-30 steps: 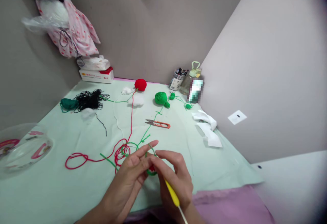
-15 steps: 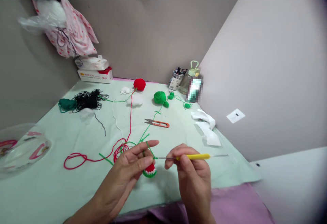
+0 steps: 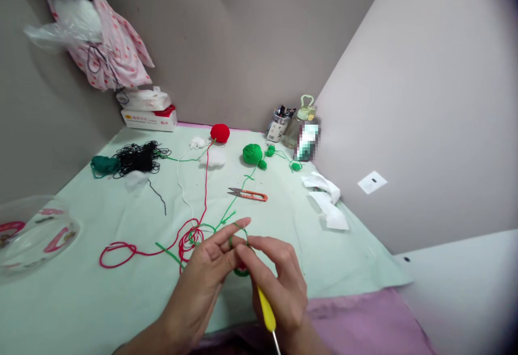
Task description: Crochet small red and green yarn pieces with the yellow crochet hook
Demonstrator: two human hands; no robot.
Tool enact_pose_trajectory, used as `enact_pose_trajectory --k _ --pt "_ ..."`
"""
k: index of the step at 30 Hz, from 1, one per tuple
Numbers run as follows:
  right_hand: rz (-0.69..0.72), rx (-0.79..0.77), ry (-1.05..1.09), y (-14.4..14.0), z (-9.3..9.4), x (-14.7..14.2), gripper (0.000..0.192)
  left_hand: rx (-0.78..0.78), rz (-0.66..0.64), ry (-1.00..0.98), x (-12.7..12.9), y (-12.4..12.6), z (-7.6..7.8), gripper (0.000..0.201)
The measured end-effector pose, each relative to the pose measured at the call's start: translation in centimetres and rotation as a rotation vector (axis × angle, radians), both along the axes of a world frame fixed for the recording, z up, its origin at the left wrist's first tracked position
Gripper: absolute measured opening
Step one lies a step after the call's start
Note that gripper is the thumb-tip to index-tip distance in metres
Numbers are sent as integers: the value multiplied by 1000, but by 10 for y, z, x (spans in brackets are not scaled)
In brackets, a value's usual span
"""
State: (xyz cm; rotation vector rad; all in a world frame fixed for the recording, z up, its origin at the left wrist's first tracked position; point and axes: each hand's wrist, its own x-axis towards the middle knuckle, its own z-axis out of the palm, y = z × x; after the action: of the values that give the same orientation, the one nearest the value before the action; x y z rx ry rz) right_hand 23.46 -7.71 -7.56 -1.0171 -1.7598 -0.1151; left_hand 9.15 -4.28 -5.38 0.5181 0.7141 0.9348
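Observation:
My left hand [image 3: 212, 268] is closed on a small crochet piece [image 3: 242, 272]; only its green rim and a bit of red show below the fingers. Green yarn [image 3: 245, 231] loops over the raised left index finger. Against it, my right hand [image 3: 279, 279] has its thumb and index fingertip at the work, touching the left fingertips. It also holds a crochet hook [image 3: 266, 309] with a yellow handle, tilted so the rear metal end points down toward me. The hook's working tip is hidden behind the fingers.
Thread snips [image 3: 247, 194] lie beyond my hands, near a green yarn ball [image 3: 252, 154] and a red yarn ball [image 3: 220, 133]. Tangled red yarn [image 3: 190, 241] lies left of my hands. A clear plastic bowl [image 3: 75, 231] stands at left, white paper strips [image 3: 329, 204] at right.
My right hand has moved left to meet the left fingertips. The hook has swung from level to steeply tilted, its rear end now toward me. The left hand has hardly moved.

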Motion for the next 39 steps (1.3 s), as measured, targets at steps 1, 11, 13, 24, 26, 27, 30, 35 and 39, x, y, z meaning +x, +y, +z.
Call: enact_pose_trajectory --k 1,11,13,24,26,27,30,35,39 --pt "1 -6 26 -1 -1 1 40 -39 -36 -22 -1 1 1 47" --pt "268 -420 782 7 10 8 20 148 70 164 -8 3 4 46" --pt "182 -348 604 4 3 2 23 196 83 170 -5 0 0 58" --pt "217 -389 713 11 2 1 17 116 11 127 -2 0 0 39" --pt "258 -419 764 13 1 2 17 121 -3 159 -3 1 -1 35" --pt "272 -427 776 13 0 3 17 126 -5 171 -3 1 -2 34" --pt "309 -458 817 12 -4 4 17 142 7 190 -4 1 -4 32" --pt "306 -498 893 11 -8 7 13 204 27 238 -6 1 -4 20" --pt "354 -527 1002 14 -4 6 12 238 46 274 -7 2 -8 17"
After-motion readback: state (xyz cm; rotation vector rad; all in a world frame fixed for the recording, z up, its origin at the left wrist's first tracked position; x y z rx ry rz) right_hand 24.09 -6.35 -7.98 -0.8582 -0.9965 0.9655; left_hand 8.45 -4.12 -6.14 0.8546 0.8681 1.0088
